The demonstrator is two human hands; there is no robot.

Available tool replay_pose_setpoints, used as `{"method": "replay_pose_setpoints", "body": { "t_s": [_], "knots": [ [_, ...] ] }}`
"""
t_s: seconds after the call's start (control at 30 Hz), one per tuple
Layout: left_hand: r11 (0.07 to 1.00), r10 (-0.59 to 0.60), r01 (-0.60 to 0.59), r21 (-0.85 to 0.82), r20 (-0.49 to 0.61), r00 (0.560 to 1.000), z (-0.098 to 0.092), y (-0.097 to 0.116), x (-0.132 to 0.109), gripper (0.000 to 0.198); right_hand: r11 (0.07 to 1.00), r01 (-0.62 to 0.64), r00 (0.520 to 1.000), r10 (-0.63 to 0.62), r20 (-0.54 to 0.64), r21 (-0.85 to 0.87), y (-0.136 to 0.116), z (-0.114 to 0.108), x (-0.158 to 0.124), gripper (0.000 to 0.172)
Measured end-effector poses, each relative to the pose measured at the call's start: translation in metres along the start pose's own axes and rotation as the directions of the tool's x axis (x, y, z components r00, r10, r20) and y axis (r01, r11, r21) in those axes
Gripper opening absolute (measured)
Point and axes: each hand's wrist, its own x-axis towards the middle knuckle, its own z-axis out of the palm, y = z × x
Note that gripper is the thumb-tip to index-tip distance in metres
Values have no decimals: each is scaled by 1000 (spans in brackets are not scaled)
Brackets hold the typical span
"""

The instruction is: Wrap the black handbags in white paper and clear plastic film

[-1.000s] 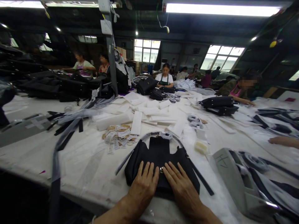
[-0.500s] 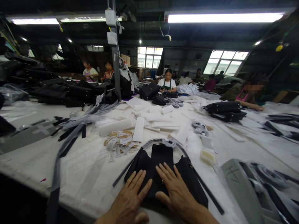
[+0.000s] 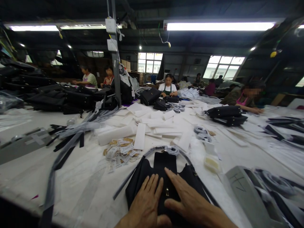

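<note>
A black handbag [image 3: 165,161] lies flat on the white table before me, its flap pointing away and its wrapped handle curving round the far side. My left hand [image 3: 148,198] rests flat on the left part of the bag, fingers stretched out. On the right part lies my right hand [image 3: 185,196], its thumb apart from the other fingers. Between the two hands shows a small gold clasp [image 3: 167,191]. A coiled, plastic-wrapped strap [image 3: 172,150] sits beyond the flap. My palms cover some of the bag's near part.
Paper tags [image 3: 122,152] lie beyond the bag to the left, with white foam sheets [image 3: 161,125] behind them. At right stand a grey bin [image 3: 247,190] and a small yellowish block [image 3: 212,165]. A metal post [image 3: 116,69] rises farther back. Co-workers sit around among black bags [image 3: 225,115].
My left hand has slid to the right and my right hand has shifted slightly right on the bag. The gold clasp between them now shows more clearly. The view has tilted up slightly.
</note>
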Motion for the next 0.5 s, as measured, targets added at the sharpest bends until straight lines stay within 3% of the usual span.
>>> {"method": "replay_pose_setpoints", "body": {
  "t_s": [0.07,0.17,0.33,0.43,0.5],
  "knots": [
    [1000,-15,15,-1,24,1000,0,1,-4,106,999,9,1000,-10,-24,-34,6,-5,-3,85],
    [1000,-20,20,0,80,997,-6,3,-3,103,995,42,998,-45,-35,-96,16,7,-4,81],
    [999,49,-45,-25,143,989,-20,4,20,101,984,83,993,-95,-76,-155,26,27,-1,87],
    [993,114,-114,0,92,989,-9,2,32,105,975,122,984,-143,-103,-186,31,30,3,92],
    [988,143,-146,59,46,989,6,0,33,97,977,135,986,-149,-72,-162,36,29,5,91]
  ]
}}
